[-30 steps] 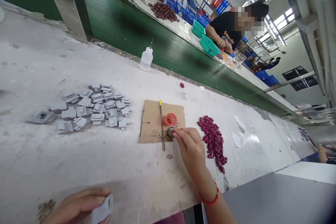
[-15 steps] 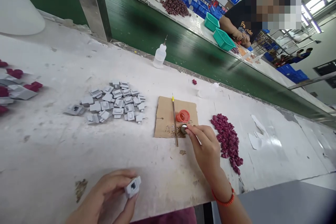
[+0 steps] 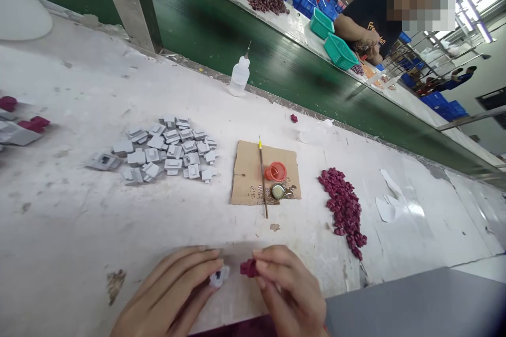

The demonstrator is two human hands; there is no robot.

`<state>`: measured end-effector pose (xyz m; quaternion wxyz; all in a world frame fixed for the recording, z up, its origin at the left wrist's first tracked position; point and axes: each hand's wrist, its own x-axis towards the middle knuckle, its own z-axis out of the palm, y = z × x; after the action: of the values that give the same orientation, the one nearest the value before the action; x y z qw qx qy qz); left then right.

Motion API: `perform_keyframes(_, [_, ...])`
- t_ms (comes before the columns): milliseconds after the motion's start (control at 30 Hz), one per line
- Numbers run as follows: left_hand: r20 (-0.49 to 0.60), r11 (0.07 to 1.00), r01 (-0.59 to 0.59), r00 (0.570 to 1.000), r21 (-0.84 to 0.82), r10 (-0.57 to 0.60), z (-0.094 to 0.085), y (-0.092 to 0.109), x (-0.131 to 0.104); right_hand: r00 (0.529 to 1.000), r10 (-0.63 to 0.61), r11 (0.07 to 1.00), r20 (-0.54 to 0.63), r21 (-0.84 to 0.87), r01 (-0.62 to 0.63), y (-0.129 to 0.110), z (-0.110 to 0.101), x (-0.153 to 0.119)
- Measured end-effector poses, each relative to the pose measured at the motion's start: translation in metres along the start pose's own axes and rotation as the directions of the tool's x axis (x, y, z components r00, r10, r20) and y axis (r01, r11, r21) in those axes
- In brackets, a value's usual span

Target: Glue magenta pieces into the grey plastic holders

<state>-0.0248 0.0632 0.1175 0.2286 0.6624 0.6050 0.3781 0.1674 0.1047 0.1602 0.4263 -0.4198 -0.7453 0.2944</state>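
Observation:
My left hand (image 3: 174, 287) pinches a small grey plastic block (image 3: 220, 276) with a dark opening in its face. Close by on its right, my right hand (image 3: 290, 284) grips a small maroon plastic piece (image 3: 248, 268) between thumb and fingers; a narrow gap separates the two parts. Beyond the hands lies a brown cardboard square (image 3: 244, 168). On it rest a thin brush-like stick with a yellow tip (image 3: 264, 184), a red cup (image 3: 279, 170) and a bottle cap (image 3: 278, 191) amid wet-looking spots.
Many grey blocks (image 3: 174, 151) lie at left, and a pile of maroon pieces (image 3: 344, 210) at right. A needle-tipped squeeze bottle (image 3: 240, 75) stands near a metal post (image 3: 128, 2). Across the green conveyor belt (image 3: 190, 31), co-workers sit by teal baskets (image 3: 340, 52).
My right hand has moved from the bottle cap on the cardboard down beside my left hand, with a maroon piece now visible in its fingers. My left hand has shifted slightly right.

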Motion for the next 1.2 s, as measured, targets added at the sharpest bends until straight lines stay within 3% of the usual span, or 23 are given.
perform_keyframes(133, [0.036,0.998,-0.051,0.998,0.022,0.051,-0.003,-0.002,0.007,0.998,-0.048,0.999,-0.046,-0.001,0.048,-0.003,0.014,-0.012])
perform_keyframes(233, [0.087,0.994,-0.110,0.990,0.014,0.108,-0.007,-0.006,0.010,0.997,-0.077,0.996,-0.015,-0.052,0.076,-0.001,0.018,-0.016])
perform_keyframes(400, [0.231,0.964,-0.264,0.938,-0.013,0.260,-0.012,-0.014,0.014,0.993,-0.113,0.986,0.044,-0.114,0.118,0.001,0.020,-0.017])
perform_keyframes(633, [0.222,0.957,-0.291,0.933,0.009,0.282,-0.010,-0.014,0.013,0.988,-0.155,0.983,0.026,-0.095,0.157,-0.001,0.023,-0.013])
perform_keyframes(867, [0.232,0.957,-0.290,0.930,-0.016,0.285,-0.011,-0.016,0.013,0.977,-0.185,0.972,0.104,-0.125,0.198,-0.001,0.021,-0.009])
perform_keyframes(1067, [0.205,0.956,-0.291,0.934,-0.029,0.291,-0.011,-0.012,0.017,0.939,-0.227,0.948,0.257,-0.164,0.274,-0.003,0.017,-0.003])
perform_keyframes(1200, [0.172,0.962,-0.273,0.946,-0.032,0.274,-0.010,-0.013,0.017,0.949,-0.206,0.966,0.237,-0.107,0.236,-0.001,0.020,-0.006])
